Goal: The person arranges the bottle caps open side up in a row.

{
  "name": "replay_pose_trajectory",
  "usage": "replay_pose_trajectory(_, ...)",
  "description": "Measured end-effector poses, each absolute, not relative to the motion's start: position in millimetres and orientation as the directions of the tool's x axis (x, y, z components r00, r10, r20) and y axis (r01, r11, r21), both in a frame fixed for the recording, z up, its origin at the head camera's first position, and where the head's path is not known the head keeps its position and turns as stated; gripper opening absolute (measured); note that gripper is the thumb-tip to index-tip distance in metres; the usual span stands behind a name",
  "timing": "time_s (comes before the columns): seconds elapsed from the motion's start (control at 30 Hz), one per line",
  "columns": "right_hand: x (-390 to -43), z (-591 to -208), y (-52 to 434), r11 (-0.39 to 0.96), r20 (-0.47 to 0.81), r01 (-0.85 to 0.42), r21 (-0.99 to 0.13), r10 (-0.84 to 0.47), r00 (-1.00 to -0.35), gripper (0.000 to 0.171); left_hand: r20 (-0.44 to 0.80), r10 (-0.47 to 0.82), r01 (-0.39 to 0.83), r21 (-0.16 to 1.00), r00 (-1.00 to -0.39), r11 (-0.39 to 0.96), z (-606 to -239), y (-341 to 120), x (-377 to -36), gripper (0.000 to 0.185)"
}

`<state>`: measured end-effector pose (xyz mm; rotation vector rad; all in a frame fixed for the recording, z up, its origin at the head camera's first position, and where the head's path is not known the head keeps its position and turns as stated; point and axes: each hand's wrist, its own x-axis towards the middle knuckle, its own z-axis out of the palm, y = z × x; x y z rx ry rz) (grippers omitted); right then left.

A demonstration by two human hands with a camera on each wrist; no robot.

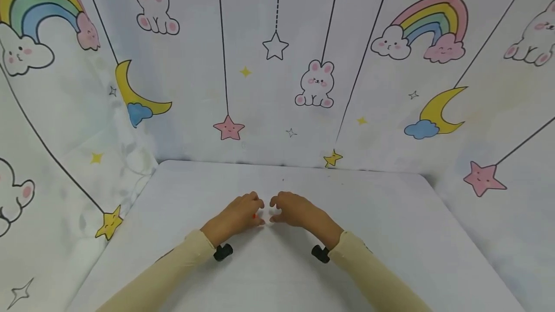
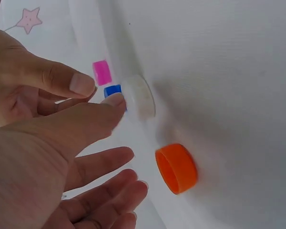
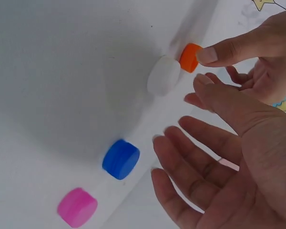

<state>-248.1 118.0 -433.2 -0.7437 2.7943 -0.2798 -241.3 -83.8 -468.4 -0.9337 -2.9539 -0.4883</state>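
My left hand [image 1: 240, 213] and right hand [image 1: 297, 209] face each other low over the middle of the white table, fingers loosely bent and parted, with nothing held. Four bottle caps stand in a row about them: an orange cap [image 2: 177, 168], a white cap [image 2: 139, 98], a blue cap [image 3: 121, 159] and a pink cap [image 3: 77, 207]. Beside the left fingers, the orange one turns its hollow side partly to the left wrist camera. The white one lies between the hands. Blue and pink are on the right hand's side, and the left thumb partly hides the blue one in the left wrist view.
The white tabletop [image 1: 412, 235] runs back to a cloth backdrop [image 1: 191, 81] printed with rainbows, rabbits, moons and stars, which also flanks both sides. Each wrist carries a small black camera [image 1: 223, 252]. Pale sleeves [image 1: 173, 268] cover both forearms.
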Motion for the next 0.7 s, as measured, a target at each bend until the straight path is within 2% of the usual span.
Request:
replay_pose_trajectory(0.27, -247.6, -436.8, 118.6, 0.867, -0.221, -0.451, -0.21, -0.491, -0.842, 0.043, 0.004, 0.583, 0.573, 0.188, -0.813, 0.798, -466.8, -68.2, -247.6, 0.037)
replay_pose_trajectory(0.57, -247.2, -447.5, 116.5, 0.849, -0.197, -0.498, -0.177, -0.526, -0.827, 0.038, -0.024, 0.577, 0.567, 0.162, -0.816, 0.808, -470.2, -60.7, -249.4, 0.032)
replay_pose_trajectory(0.7, -246.6, -447.0, 116.2, 0.839, -0.19, -0.502, -0.21, -0.538, -0.821, 0.037, -0.027, 0.579, 0.566, 0.182, -0.815, 0.804, -467.0, -59.5, -250.3, 0.028)
